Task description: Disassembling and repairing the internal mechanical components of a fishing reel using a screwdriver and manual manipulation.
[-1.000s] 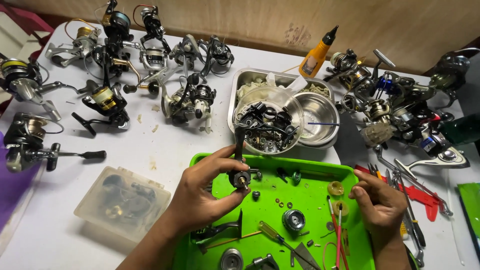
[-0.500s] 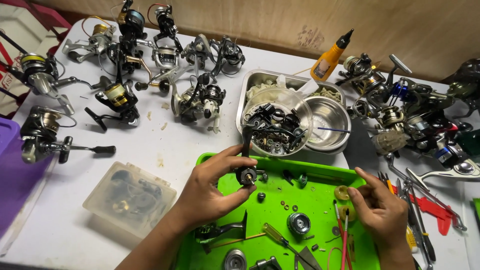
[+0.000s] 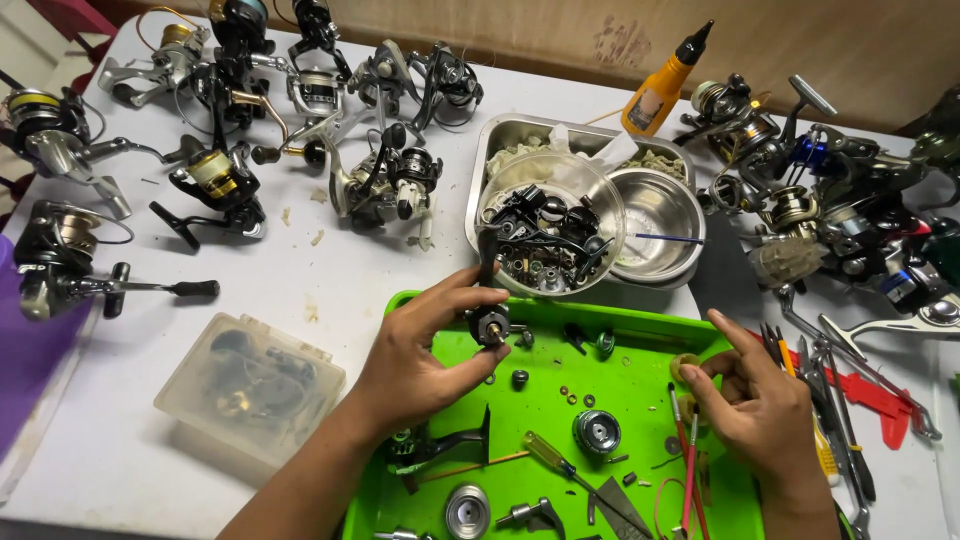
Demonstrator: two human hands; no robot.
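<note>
Pinched between thumb and fingertips, the left hand (image 3: 415,355) held a small dark reel part (image 3: 490,325) upright above the green tray (image 3: 640,330), likely so that anything loose would drop into it. The part was black, with a thin arm rising toward twelve o'clock and a brassy round end facing the camera. At three o'clock the right hand (image 3: 765,405) rested curled on the tray's edge, its grip half closed on nothing visible, beside the tools on the bench (image 3: 300,290).

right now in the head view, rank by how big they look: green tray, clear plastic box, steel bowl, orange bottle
1. green tray
2. clear plastic box
3. steel bowl, though it lies farther from the camera than the box, so this is unsure
4. orange bottle
</note>
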